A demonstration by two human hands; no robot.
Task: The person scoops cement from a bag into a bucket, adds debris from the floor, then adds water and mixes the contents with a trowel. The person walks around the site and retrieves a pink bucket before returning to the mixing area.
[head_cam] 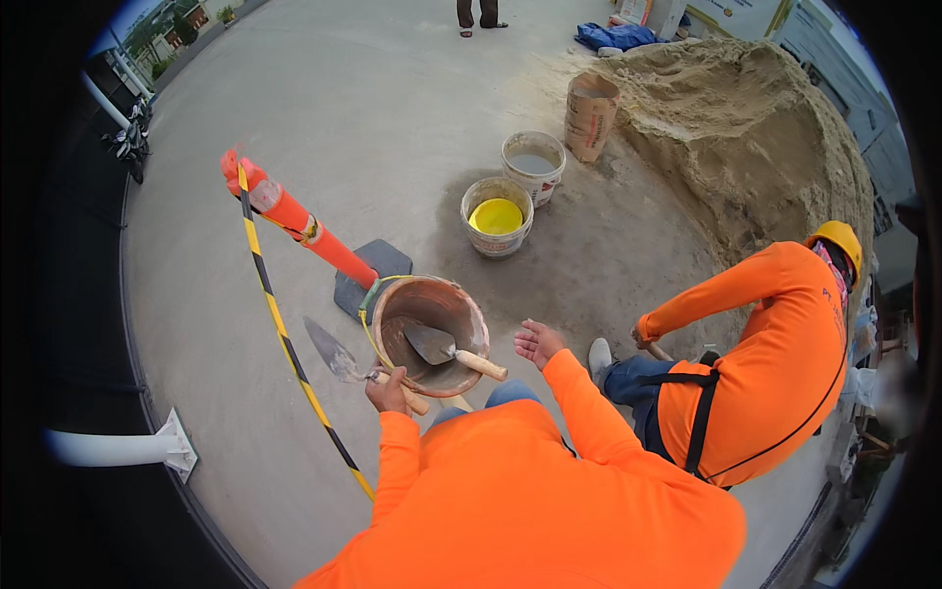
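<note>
My left hand [388,392] grips a pointed trowel [329,350], its wooden handle reaching under the fingers and its blade pointing away to the left. The same hand is at the rim of a stained, reddish-brown bucket [434,291]; whether it also grips the rim or the yellow bail rope [372,335] is hard to tell. Inside the tilted bucket rests a second trowel [433,344], wooden handle over the near rim. To the right of the bucket, my right hand [539,343] is held in the air with nothing in it, fingers slightly bent and apart.
An orange delineator post [324,243] on a black base stands behind the bucket, with yellow-black tape [274,305] running from it. Beyond are a pail with yellow inside [497,247], a pail of greyish liquid [548,188], a paper sack [591,118] and a sand heap [743,132]. A co-worker [765,353] bends at right.
</note>
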